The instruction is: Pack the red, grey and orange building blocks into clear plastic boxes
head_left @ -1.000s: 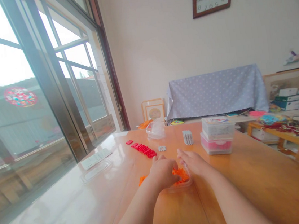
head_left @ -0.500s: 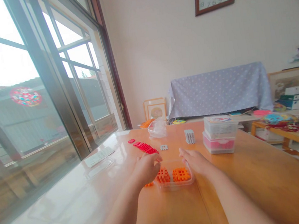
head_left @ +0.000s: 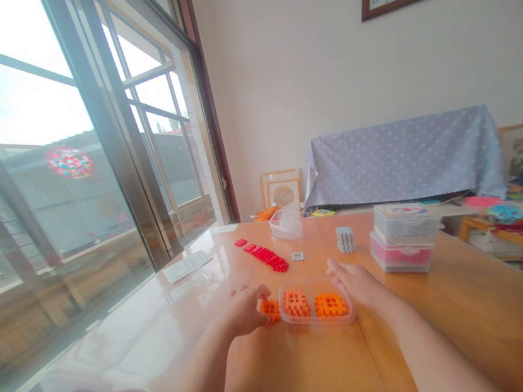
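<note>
A clear plastic container [head_left: 319, 322] stands on the table in front of me. It holds two stacks of grid-shaped building blocks, a light orange stack [head_left: 296, 304] on the left and a deeper orange stack [head_left: 331, 305] on the right. Just outside its left wall lie more orange blocks [head_left: 270, 310], and my left hand [head_left: 244, 310] has its thumb and fingers closed around their left side. My right hand [head_left: 355, 281] is at the container's right rear corner, fingers stretched out and apart. Whether it touches the rim is hard to tell.
Beyond the container, red blocks [head_left: 266, 257] form a slanting row. A small grey block [head_left: 298, 256] and a grey stack [head_left: 345, 240] stand farther right. Stacked clear boxes [head_left: 406, 238] are at right. A lid [head_left: 190, 285], a paper sheet [head_left: 189, 266] and another tub [head_left: 286, 226] lie behind.
My left hand has moved from over the container's left side down and left to the orange blocks outside it. My right hand stays by the container's right corner. The view has turned slightly left.
</note>
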Demonstrator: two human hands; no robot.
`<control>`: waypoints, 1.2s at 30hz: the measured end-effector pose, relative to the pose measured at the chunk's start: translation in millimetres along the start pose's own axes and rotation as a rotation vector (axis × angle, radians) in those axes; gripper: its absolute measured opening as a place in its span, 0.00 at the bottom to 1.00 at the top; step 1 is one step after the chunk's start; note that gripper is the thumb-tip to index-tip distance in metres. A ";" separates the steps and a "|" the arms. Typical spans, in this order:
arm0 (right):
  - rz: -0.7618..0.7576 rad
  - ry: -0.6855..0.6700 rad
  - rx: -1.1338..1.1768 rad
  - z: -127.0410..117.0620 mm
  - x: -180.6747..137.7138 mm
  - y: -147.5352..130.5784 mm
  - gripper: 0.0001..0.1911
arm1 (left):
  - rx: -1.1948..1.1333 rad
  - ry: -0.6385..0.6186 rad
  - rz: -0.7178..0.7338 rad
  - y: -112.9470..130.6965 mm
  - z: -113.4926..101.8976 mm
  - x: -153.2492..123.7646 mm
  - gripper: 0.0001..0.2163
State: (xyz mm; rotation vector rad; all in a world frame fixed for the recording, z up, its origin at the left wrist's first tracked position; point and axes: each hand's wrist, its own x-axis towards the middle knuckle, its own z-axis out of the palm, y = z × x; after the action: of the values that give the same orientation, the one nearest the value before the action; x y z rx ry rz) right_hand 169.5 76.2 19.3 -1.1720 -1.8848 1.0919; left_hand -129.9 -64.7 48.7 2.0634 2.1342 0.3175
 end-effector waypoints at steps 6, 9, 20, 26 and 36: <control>-0.007 0.006 -0.018 0.7 0.1 3.1 0.41 | -0.011 0.035 0.016 -2.5 2.7 1.2 0.21; -0.005 0.004 -0.019 0.8 0.6 3.7 0.41 | -0.016 0.049 0.024 -4.2 3.4 1.0 0.22; -0.025 0.018 -0.028 1.1 1.5 4.2 0.41 | -0.013 0.068 0.019 -4.9 6.4 2.2 0.20; -0.024 0.021 -0.001 0.5 -0.3 1.8 0.39 | -0.066 0.215 -0.051 -1.4 -5.9 2.4 0.19; -0.025 0.018 -0.052 0.7 4.1 3.9 0.41 | -0.116 0.233 0.100 85.1 -31.0 5.5 0.19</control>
State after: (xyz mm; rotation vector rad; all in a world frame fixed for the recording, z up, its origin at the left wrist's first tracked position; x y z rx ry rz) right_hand 168.7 80.8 15.9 -1.1801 -1.9198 1.0209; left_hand -55.9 -58.2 100.8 2.1629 2.0803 0.7102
